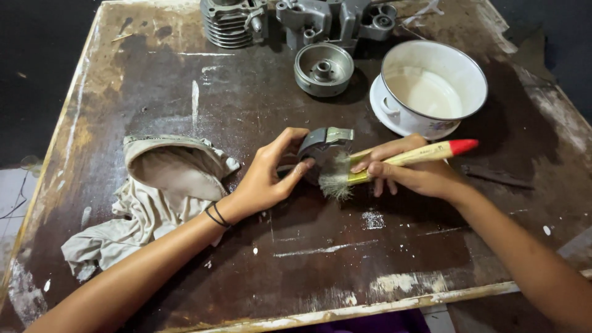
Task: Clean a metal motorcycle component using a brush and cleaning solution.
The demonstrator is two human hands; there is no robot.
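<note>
Metal, grey and curved: the small engine part (322, 147) sits at table centre, tipped on edge. Left hand (266, 179) pinches it between thumb and curled fingers at its 9 o'clock side. Right hand (412, 171) has fingers pressed together around a paintbrush (394, 161). Brush long axis runs from 3 o'clock, red handle tip, to 9 o'clock, bristles touching the part. Judged: part rigid, fairly heavy, possibly oily; grip at the rim. Brush light, bristles soft. White bowl (431, 86) stands at 1 o'clock, rag (154, 197) at 9 o'clock.
</note>
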